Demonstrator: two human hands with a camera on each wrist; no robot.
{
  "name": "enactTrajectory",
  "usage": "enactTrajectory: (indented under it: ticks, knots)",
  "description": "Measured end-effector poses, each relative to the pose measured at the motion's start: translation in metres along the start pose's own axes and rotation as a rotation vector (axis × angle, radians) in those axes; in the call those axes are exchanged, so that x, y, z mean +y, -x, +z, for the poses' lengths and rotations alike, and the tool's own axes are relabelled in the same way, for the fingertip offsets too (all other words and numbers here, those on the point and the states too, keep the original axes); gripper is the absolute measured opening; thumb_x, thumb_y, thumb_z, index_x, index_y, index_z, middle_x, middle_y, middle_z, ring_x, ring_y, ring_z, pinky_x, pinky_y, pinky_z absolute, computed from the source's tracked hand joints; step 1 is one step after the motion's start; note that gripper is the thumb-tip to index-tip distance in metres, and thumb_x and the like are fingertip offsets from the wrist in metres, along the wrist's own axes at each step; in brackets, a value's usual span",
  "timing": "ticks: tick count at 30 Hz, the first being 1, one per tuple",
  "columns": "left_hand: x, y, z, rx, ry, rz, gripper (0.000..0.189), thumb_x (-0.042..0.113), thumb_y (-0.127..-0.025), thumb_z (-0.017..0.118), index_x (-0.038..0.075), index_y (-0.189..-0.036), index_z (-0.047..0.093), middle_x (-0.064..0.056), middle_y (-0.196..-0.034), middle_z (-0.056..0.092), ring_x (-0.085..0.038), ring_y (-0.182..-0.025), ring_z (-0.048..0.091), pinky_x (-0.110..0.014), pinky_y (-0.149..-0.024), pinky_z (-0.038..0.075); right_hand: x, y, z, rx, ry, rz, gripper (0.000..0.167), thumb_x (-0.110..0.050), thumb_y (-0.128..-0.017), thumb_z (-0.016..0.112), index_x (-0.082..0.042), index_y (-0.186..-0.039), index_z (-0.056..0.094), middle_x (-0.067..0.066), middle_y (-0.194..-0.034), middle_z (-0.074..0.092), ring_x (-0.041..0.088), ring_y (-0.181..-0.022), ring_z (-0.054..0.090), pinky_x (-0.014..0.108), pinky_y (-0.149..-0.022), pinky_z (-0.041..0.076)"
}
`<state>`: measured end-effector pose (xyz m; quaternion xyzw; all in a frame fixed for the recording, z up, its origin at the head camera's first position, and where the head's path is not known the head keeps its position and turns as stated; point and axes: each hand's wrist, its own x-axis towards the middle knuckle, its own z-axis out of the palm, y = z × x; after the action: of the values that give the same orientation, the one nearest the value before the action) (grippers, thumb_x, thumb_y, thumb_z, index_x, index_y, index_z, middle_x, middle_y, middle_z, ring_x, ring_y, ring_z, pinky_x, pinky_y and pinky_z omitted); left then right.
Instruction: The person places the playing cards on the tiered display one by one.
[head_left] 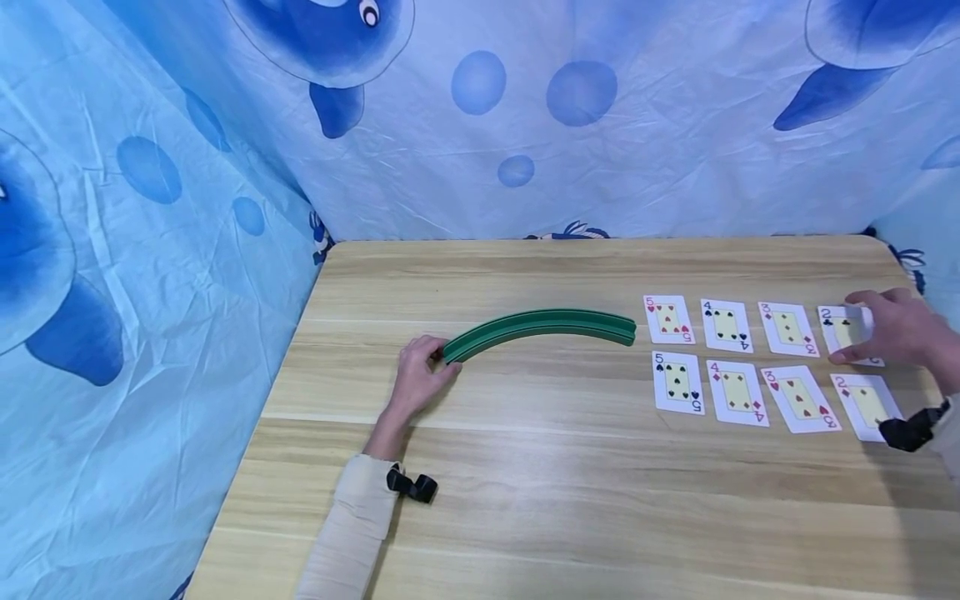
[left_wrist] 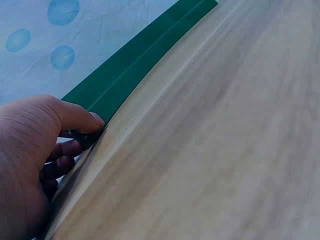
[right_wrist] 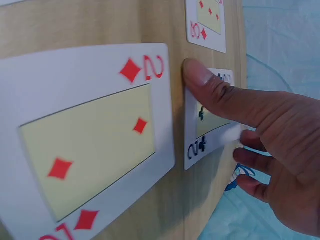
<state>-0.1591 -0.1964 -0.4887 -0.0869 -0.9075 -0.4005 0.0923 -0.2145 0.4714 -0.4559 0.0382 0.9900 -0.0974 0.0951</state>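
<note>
A curved green playing-card holder [head_left: 542, 322] with a groove along its length lies on the table. My left hand [head_left: 422, 375] pinches its left end, thumb on the near face; in the left wrist view the thumb [left_wrist: 95, 120] presses on the green side. At the far right my right hand [head_left: 903, 327] grips a two of clubs [head_left: 842, 332] across its edges. In the right wrist view the thumb [right_wrist: 200, 75] lies on one edge of that card, and the other fingers are partly hidden beyond it. A two of diamonds [head_left: 867, 406] lies nearer me.
Left of the right hand, face-up cards lie in two rows, among them a three of diamonds [head_left: 787, 328], a four of spades [head_left: 726, 325] and a five of hearts [head_left: 668, 319]. A blue curtain [head_left: 525, 200] hangs behind the wooden table [head_left: 562, 500].
</note>
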Motion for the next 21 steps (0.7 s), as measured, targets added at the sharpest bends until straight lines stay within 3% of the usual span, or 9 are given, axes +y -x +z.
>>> enactTrajectory:
  ticks: [5,10,16,21]
  knots:
    - [0.001,0.000,-0.001,0.002,-0.007,0.005,0.030,0.009,-0.079,0.081,0.001,-0.106,0.072,-0.015,-0.099,0.071,-0.031,-0.095,0.058,-0.044,-0.092,0.036,0.001,0.005,0.002,0.075,0.004,0.010,0.107,-0.020,-0.068,0.088,0.011,-0.149,0.024,0.049,-0.131,0.017,0.059,-0.112,0.025,0.071,-0.092,0.035]
    - [0.000,-0.001,0.000,-0.003,-0.002,-0.004,0.030,0.009,-0.078,0.081,0.001,-0.106,0.072,-0.016,-0.099,0.071,-0.032,-0.095,0.058,-0.044,-0.094,0.035,0.001,0.008,0.001,0.093,-0.013,0.057,0.090,-0.009,-0.074,0.083,0.011,-0.145,0.031,0.047,-0.129,0.017,0.056,-0.108,0.027,0.068,-0.089,0.037]
    - [-0.001,-0.003,0.002,-0.009,-0.015,-0.003,0.030,0.011,-0.079,0.081,0.001,-0.106,0.072,-0.015,-0.100,0.071,-0.030,-0.095,0.058,-0.043,-0.093,0.036,0.003,0.015,-0.003,0.133,0.007,0.085,0.068,-0.005,-0.082,0.077,0.016,-0.133,0.037,0.045,-0.128,0.019,0.054,-0.106,0.030,0.065,-0.088,0.039]
    - [-0.001,-0.002,0.002,-0.006,-0.012,0.006,0.031,0.012,-0.078,0.081,0.001,-0.106,0.072,-0.015,-0.101,0.071,-0.030,-0.095,0.058,-0.045,-0.093,0.037,0.003,0.026,-0.011,0.195,-0.016,0.045,0.048,0.002,-0.086,0.071,0.019,-0.121,0.042,0.041,-0.123,0.025,0.053,-0.105,0.032,0.063,-0.084,0.039]
